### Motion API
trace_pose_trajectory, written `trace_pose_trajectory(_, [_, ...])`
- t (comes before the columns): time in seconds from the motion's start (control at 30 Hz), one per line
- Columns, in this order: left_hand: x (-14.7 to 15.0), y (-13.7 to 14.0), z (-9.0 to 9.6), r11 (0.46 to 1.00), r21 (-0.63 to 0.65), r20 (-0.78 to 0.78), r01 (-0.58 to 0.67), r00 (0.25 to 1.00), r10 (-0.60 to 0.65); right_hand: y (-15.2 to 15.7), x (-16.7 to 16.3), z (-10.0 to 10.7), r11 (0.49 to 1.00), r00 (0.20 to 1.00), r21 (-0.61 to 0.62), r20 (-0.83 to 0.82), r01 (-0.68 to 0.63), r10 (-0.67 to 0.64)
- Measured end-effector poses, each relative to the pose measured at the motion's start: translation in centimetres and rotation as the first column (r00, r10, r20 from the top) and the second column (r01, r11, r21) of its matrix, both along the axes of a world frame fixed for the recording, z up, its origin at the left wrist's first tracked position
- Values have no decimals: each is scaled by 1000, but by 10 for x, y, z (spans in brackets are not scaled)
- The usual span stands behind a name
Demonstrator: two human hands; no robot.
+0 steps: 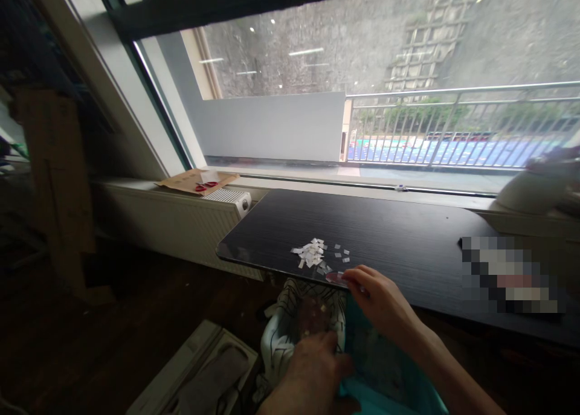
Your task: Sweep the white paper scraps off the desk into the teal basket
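My right hand [379,297] is at the front edge of the black table [362,221], fingers pinched together. A small clear strip with a reddish tint [335,277] sticks out from its fingertips over the edge. Just beyond lies a heap of small white paper-like pieces [312,253], with several thin see-through squares [346,252] beside it. My left hand [312,363] is lower, below the table edge over my lap, its fingers curled. Beyond its knuckles shows a dim, brownish see-through bundle [313,315]; the hand's grip is partly hidden and blurred.
A teal container or bag [376,354] stands under my right forearm. At lower left is a pale box [199,366] with a grey item on it. A radiator [181,221] bears cardboard [181,181] and red-handled scissors [206,186]. A pixelated object [512,276] lies at the right.
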State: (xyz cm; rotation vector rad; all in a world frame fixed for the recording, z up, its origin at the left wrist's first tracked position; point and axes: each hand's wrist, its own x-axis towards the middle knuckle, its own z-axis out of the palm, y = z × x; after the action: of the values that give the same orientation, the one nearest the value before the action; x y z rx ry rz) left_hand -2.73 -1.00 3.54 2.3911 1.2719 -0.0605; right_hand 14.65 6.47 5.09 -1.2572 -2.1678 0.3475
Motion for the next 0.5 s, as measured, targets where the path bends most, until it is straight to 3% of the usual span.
trace_pose_trajectory(0.27, [-2, 1, -2, 998, 60, 5, -29, 1000, 29, 0, 22, 5, 998, 998, 20, 3, 57, -57])
trace_pose_trajectory(0.5, [3, 3, 4, 996, 86, 29, 7, 1000, -10, 0, 18, -1, 999, 999, 12, -32, 32, -32])
